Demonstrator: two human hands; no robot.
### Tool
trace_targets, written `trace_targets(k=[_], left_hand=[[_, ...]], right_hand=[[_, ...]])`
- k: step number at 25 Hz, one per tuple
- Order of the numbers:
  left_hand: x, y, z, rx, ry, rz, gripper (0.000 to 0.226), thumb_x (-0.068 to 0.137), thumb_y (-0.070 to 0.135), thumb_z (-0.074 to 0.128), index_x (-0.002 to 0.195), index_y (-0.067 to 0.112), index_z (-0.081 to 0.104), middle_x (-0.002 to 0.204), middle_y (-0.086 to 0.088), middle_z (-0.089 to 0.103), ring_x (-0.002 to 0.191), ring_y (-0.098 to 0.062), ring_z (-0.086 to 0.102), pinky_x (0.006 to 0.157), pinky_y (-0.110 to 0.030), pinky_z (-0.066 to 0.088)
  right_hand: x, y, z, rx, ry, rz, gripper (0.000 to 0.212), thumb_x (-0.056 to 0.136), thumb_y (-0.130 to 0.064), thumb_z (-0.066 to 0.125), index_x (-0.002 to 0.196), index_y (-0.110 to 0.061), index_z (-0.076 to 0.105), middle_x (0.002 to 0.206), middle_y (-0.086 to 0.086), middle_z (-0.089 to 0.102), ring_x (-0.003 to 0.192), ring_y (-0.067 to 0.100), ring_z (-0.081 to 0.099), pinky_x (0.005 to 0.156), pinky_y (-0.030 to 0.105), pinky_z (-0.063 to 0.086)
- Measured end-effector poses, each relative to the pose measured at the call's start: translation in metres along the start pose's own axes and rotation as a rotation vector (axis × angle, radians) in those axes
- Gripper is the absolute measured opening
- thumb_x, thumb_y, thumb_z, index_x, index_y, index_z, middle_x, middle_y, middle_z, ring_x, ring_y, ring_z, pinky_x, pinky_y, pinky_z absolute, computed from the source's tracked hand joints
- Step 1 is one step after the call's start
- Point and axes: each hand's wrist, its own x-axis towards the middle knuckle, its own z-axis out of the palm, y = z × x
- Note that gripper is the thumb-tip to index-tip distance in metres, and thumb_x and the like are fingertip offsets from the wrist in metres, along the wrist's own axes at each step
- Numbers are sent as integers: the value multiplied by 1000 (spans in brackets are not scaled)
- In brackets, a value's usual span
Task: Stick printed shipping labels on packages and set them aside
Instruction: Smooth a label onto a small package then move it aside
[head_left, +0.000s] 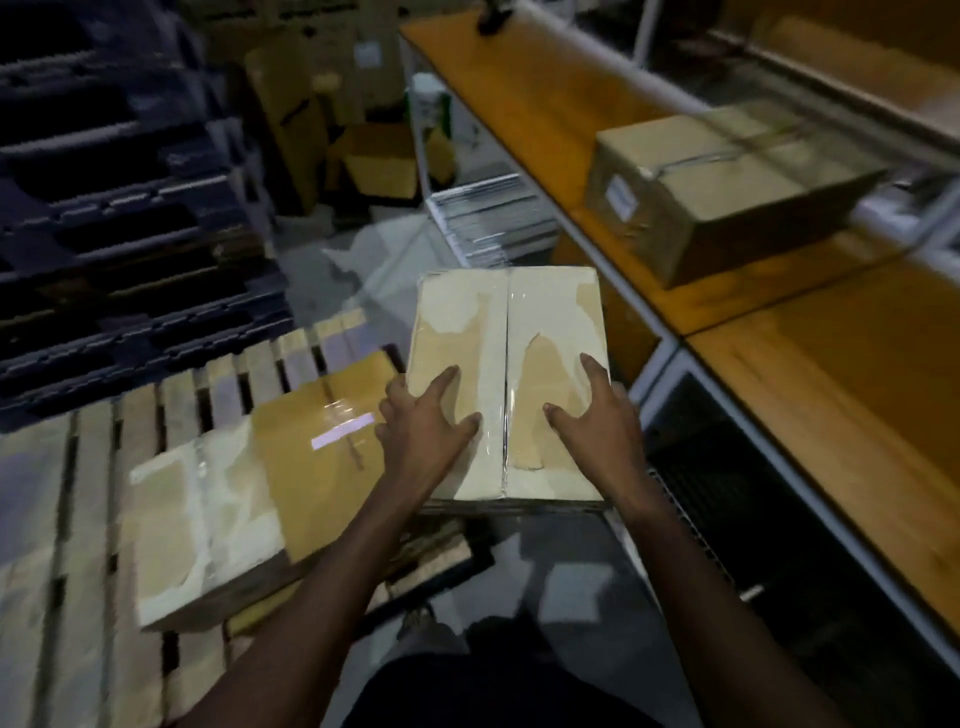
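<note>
Cardboard box (506, 364) sits between the wooden pallet (83, 519) and orange bench (831, 389), my left hand (431, 421) and right hand (597, 415) pressing it with spread fingers; its top shows no label, so sticking probably remains.

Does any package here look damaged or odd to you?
Yes. The centre box has pale ragged patches on its top beside the taped seam, as if the brown surface was peeled off. The left box on the pallet shows similar patches.
</note>
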Motion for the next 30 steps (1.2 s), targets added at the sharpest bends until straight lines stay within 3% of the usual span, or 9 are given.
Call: trace_targets(k=[9,16,25,28,30], left_hand=[[-59,212,105,74,-290,550,66,81,49,66,141,42,41,147,-14,24,132,-37,28,110,-52,30],[-92,304,181,185,-490,863,67,81,52,59,143,42,36,150,-20,22,133,-39,28,102,-53,33],[-55,404,249,339,-526,1175,66,93,55,35,152,31,18,144,-32,24,129,-43,30,98,-50,33],[-43,425,269,395,-557,1203,70,94,59,28,155,29,10,153,-38,-1,139,-50,13,104,-58,29],[-34,438,282,409,-566,1234,71,94,61,26,154,29,7,154,-36,-14,142,-53,-2,108,-65,20]], right_hand=[[-74,130,-172,-37,453,466,76,85,-51,62,149,-37,22,144,15,32,128,37,36,94,46,41],[-114,185,-229,-111,643,735,75,86,-51,60,149,-31,24,140,18,34,122,36,39,80,37,38],[-49,218,-287,-267,643,896,68,92,-61,39,147,-26,20,137,26,34,122,43,39,93,48,40],[-27,230,-300,-364,634,930,67,93,-61,35,147,-25,19,142,25,30,126,43,34,96,51,40],[-14,238,-308,-371,616,953,66,95,-60,34,148,-24,18,153,26,17,134,44,26,103,55,36]])
